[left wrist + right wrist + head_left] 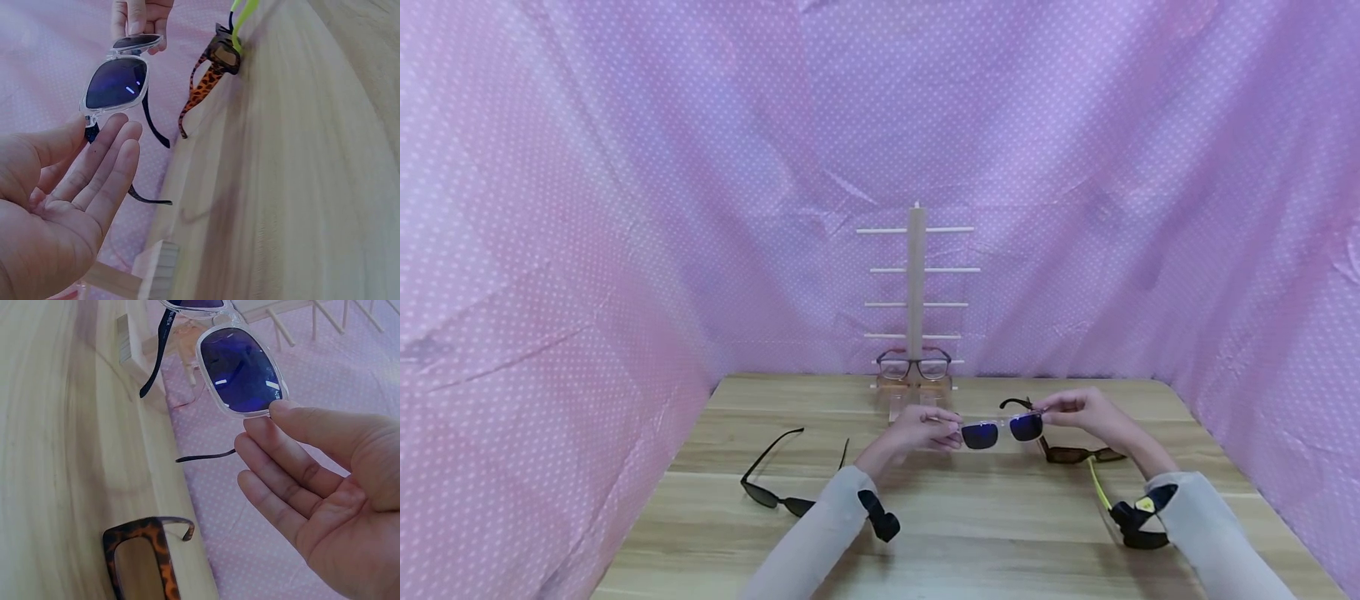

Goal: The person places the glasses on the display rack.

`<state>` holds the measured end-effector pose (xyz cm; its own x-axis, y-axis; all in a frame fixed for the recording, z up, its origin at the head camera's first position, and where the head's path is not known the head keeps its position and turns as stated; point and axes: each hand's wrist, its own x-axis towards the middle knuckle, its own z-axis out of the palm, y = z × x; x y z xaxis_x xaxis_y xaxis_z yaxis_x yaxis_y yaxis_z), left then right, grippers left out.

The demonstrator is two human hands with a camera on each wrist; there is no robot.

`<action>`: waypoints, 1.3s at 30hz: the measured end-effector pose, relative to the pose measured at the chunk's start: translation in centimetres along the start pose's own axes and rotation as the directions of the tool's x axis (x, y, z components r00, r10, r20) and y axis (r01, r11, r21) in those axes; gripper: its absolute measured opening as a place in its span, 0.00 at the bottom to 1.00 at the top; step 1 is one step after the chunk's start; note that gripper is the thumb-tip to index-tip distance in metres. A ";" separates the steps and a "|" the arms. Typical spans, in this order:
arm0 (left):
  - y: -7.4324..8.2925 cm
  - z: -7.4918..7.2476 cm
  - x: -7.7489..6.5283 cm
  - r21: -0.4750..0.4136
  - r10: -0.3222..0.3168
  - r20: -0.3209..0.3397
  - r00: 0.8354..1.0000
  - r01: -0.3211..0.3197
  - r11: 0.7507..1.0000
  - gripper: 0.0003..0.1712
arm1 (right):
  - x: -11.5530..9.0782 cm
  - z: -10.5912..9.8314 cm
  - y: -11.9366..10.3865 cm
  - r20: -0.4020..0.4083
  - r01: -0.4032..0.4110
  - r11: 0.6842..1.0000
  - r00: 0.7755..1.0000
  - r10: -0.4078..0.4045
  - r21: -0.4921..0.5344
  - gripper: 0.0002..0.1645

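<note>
Clear-framed sunglasses [981, 435] with dark blue lenses are held above the table between both hands, their dark temples unfolded toward the rack. My left hand [919, 429] pinches one outer corner of the frame between thumb and fingers. At the opposite corner my right hand [1084, 412] pinches the frame the same way, its other fingers stretched out beneath in the right wrist view. Behind them stands a wooden eyeglass rack [916, 283] with short side pegs. Dark-framed glasses [914, 367] with clear lenses rest on its lower pegs, and an orange-tinted pair [892, 384] sits just below.
Tortoiseshell sunglasses [161, 556] lie on the table under the right hand. Beside them are sunglasses with yellow-green temples [1097, 483], partly behind the right wrist camera. Black sunglasses [762, 494] lie at the left, partly covered by the left sleeve. Pink dotted cloth [760, 250] surrounds the table.
</note>
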<state>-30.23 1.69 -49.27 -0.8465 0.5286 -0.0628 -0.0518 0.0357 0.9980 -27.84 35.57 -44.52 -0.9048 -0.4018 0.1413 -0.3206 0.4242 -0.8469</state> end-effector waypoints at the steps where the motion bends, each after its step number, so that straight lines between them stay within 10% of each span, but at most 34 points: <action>1: 0.1 -0.1 -0.1 0.005 -0.005 0.001 1.000 0.005 1.000 0.18 | 0.0 0.1 0.0 -0.004 -0.001 1.000 1.000 0.001 0.004 0.19; 39: 6.4 -5.4 -4.8 0.067 0.095 0.088 0.992 -0.101 0.993 0.16 | 2.0 2.1 -6.8 -0.038 0.035 0.999 0.999 -0.035 0.001 0.18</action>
<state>-29.36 -5.16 -42.57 -0.7977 0.6022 0.0327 0.0699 0.0384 0.9968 -26.89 30.15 -39.54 -0.9030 -0.3851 0.1908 -0.3522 0.4090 -0.8418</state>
